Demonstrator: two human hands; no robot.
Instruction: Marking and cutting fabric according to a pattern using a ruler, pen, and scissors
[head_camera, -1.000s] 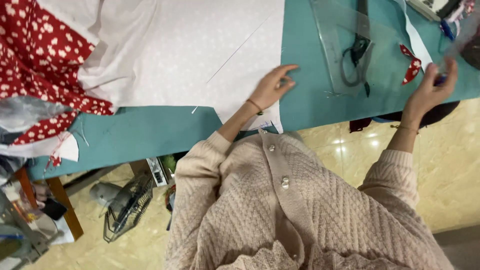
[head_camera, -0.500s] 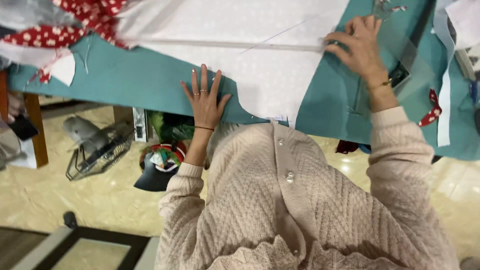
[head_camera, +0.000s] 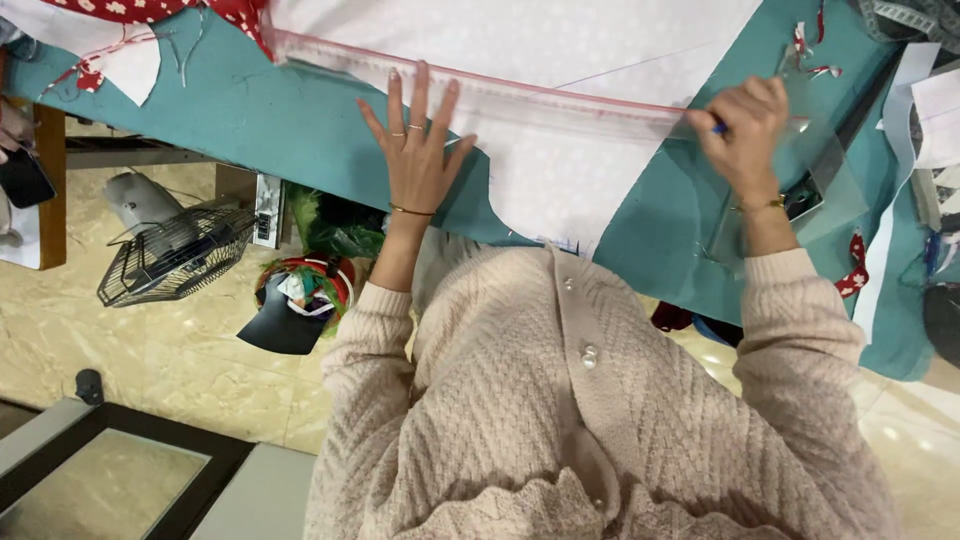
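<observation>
While the cream cable-knit cardigan (head_camera: 600, 400) fills the near view, the work lies beyond it on the teal cutting table (head_camera: 250, 120), whose near edge runs just past the sleeves. Closest to that edge, the left hand (head_camera: 418, 160) lies flat with fingers spread, gripping nothing, its palm on the teal surface and its fingertips pressing down the long clear plastic ruler with a pink edge (head_camera: 520, 90). That ruler lies across the white dotted fabric piece (head_camera: 560, 170), which already has a curved cut outline toward the near edge. Further right along the ruler, the right hand (head_camera: 745, 125) is closed around a small blue marking pen (head_camera: 718, 128), tip at the ruler's edge. Judging by this, the straightedge is placed and the marking looks to be in hand; I cannot tell how much of a line is drawn. Red floral fabric (head_camera: 160, 8) sits at the far left corner.
</observation>
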